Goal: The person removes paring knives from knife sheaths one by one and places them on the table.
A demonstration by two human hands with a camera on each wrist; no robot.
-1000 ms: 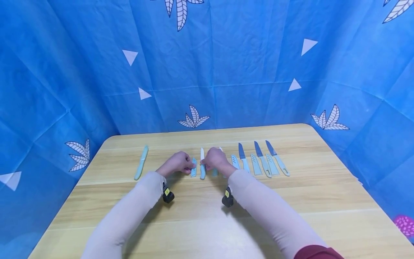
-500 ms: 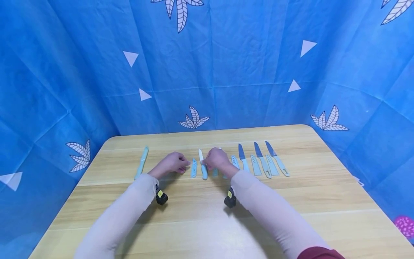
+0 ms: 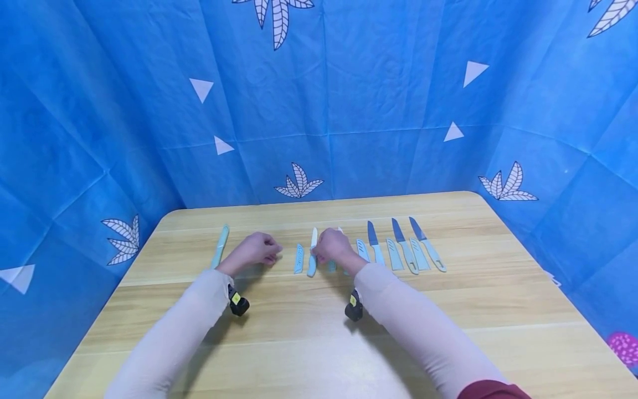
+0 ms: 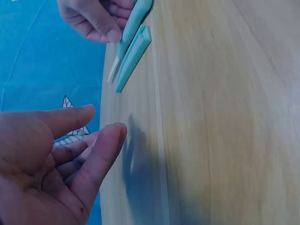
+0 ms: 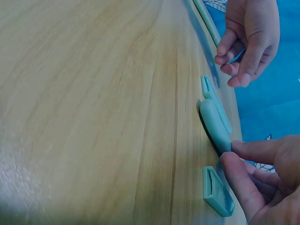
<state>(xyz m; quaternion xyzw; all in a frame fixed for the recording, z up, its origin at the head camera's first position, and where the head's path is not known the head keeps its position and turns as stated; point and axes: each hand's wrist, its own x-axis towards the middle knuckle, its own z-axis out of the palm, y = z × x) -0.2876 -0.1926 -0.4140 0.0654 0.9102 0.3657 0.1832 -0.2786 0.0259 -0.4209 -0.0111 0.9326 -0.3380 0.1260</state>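
Note:
My right hand (image 3: 335, 245) pinches a small knife with a pale blade and mint-green handle (image 3: 312, 269) between thumb and fingertip, near where blade meets handle. In the right wrist view the knife's handle (image 5: 214, 123) lies low over the tabletop. Just left of it is a mint-green blade sheath (image 3: 298, 259), which shows beside the knife in the left wrist view too. My left hand (image 3: 253, 250) hovers over the table left of that sheath, holding nothing, thumb and forefinger apart (image 4: 61, 164). Another sheath (image 5: 218, 193) sits close to my right hand, partly covered in the head view.
Farther right, several dark-bladed knives (image 3: 405, 244) alternate with mint sheaths (image 3: 394, 254) in a row. At the left a sheathed knife (image 3: 220, 246) lies alone, partly behind my left wrist. A blue patterned curtain (image 3: 379, 111) borders the wooden table (image 3: 319, 343).
My left hand has let go of the sheath and moved left, away from it. The knife in my right hand has swung a little one way and back; the right hand barely moved.

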